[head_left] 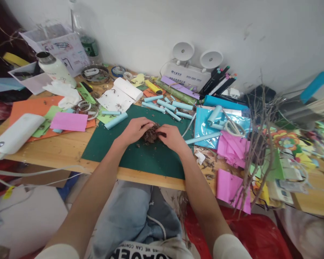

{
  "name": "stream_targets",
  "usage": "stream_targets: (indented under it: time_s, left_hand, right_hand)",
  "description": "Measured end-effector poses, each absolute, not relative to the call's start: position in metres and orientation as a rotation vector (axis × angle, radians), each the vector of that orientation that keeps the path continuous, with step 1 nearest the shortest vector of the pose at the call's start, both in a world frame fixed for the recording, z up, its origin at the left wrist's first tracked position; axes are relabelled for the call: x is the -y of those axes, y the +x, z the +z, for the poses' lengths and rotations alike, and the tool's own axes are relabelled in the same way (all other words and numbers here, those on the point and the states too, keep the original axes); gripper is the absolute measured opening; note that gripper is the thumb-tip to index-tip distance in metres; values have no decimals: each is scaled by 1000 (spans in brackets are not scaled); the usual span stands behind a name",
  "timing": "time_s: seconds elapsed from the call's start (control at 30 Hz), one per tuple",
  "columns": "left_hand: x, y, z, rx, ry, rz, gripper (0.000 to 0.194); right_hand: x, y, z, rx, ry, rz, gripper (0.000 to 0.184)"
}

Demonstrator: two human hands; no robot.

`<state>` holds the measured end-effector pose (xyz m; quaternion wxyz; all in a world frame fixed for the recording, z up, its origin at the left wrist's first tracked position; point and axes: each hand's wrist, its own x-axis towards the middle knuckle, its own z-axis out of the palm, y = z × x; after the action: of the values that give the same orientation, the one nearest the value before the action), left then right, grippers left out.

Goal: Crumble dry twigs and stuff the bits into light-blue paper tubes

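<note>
A brown clump of dry, crumbly plant matter (pixel 150 135) sits on the dark green mat (pixel 151 160). From its left side my left hand (pixel 136 130) grips it, fingers curled over the edge. On the opposite side my right hand (pixel 173 136) holds it with thumb and fingers bent inward. The fingertips are partly hidden against the clump. Small brown crumbs lie around it on the mat. Just beyond my hands are several rolled light blue paper tubes (pixel 166 105).
Pink paper (pixel 233 149) and a blue plastic packet (pixel 205 135) lie to the right, beside upright dry twigs (pixel 261 144). A white power bank (pixel 16 133) with a cable rests at the left edge. A white bottle (pixel 56 70) and a twin-lamp emergency light (pixel 189 73) stand at the back.
</note>
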<state>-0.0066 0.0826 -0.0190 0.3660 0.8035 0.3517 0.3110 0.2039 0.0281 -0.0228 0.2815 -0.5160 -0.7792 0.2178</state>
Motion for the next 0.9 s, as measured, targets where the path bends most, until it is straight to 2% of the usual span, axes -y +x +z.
stream_targets:
  time_s: [0.17, 0.3, 0.5, 0.63, 0.77, 0.9]
  left_hand:
    - [-78, 1, -26, -921, 1917, 798, 42]
    - [-78, 6, -33, -940, 1854, 893, 27]
    - [-81, 5, -38, -1033, 1919, 968, 18]
    - [-80, 5, -37, -1028, 1947, 977, 17]
    - [-78, 6, -34, -1016, 1962, 958, 20]
    - [-76, 6, -32, -1007, 2035, 927, 22]
  right_hand:
    - [-30, 196, -30, 1575, -1332, 679, 20]
    - [-30, 188, -32, 1358, -1255, 876, 29]
    - [-30, 179, -32, 1356, -1204, 930, 39]
    - [-31, 180, -36, 1349, -1301, 842, 22]
    - [-33, 187, -37, 1313, -1296, 862, 14]
    - [-30, 184, -32, 1364, -1247, 891, 24]
